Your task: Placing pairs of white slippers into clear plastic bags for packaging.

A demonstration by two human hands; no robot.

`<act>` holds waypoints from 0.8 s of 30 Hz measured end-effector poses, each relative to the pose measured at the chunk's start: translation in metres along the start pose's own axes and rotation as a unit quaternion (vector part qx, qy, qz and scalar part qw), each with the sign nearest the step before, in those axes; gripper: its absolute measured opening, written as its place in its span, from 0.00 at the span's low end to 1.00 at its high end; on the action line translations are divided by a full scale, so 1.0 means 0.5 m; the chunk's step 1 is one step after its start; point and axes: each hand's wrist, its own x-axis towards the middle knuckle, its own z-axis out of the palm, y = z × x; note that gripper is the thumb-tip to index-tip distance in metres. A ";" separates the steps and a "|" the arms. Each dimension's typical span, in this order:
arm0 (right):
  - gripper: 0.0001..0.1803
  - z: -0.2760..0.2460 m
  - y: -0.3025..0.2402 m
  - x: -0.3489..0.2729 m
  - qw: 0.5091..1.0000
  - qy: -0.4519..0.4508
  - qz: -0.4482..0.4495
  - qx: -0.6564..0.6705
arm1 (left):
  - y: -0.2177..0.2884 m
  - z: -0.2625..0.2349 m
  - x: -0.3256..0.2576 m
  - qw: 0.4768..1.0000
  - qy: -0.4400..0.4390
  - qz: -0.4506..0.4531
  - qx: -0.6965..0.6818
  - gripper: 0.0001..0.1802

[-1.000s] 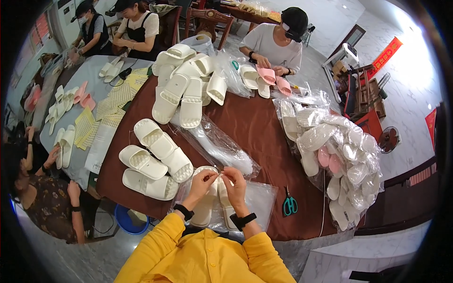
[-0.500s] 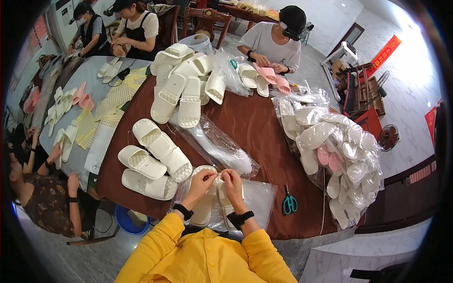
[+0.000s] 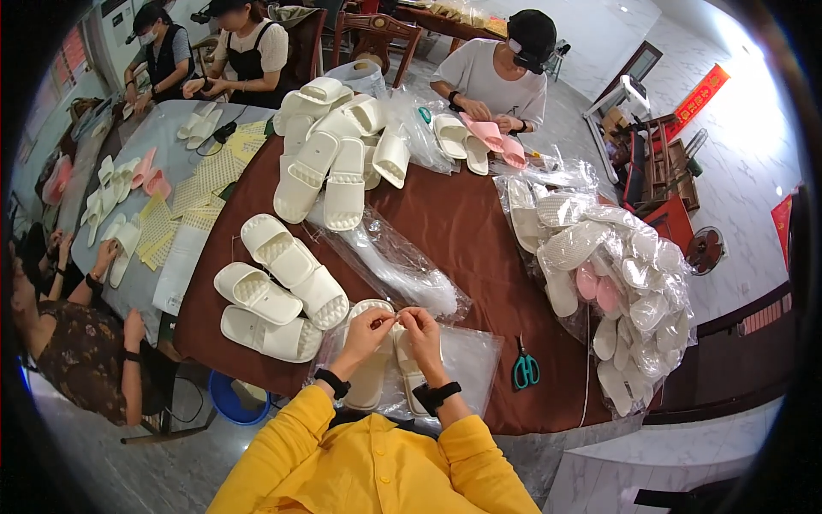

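the left hand (image 3: 366, 332) and right hand (image 3: 419, 336) remain nearly unmoved; the work appears at the same stage. fingers of both are pinched together; any held item is indiscernible. 2 white slippers (image 3: 367, 387) lie beneath, at the near edge of the worktop (image 3: 488, 248).

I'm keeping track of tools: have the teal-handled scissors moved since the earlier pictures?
No. Judged against the brown tablecloth, the teal-handled scissors lie in the same spot, just right of the flat clear plastic bag.
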 end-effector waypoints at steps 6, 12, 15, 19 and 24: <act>0.06 0.002 -0.010 -0.001 0.998 -0.006 -0.015 -0.068 | -0.004 -0.001 0.003 1.000 -0.001 0.006 0.026 0.05; 0.07 0.007 -0.002 -0.004 0.995 0.002 -0.019 -0.098 | -0.002 -0.001 0.000 0.995 -0.012 0.038 0.091 0.06; 0.06 -0.001 -0.004 -0.005 0.989 0.000 -0.045 -0.142 | 0.002 0.007 0.000 0.994 -0.006 0.047 0.099 0.05; 0.06 0.004 0.005 -0.007 0.989 -0.014 -0.022 -0.147 | 0.001 0.005 -0.004 0.994 -0.023 0.016 0.108 0.06; 0.07 0.004 0.013 -0.012 0.981 -0.025 -0.039 -0.189 | 0.004 0.001 -0.006 0.994 -0.029 0.016 0.108 0.06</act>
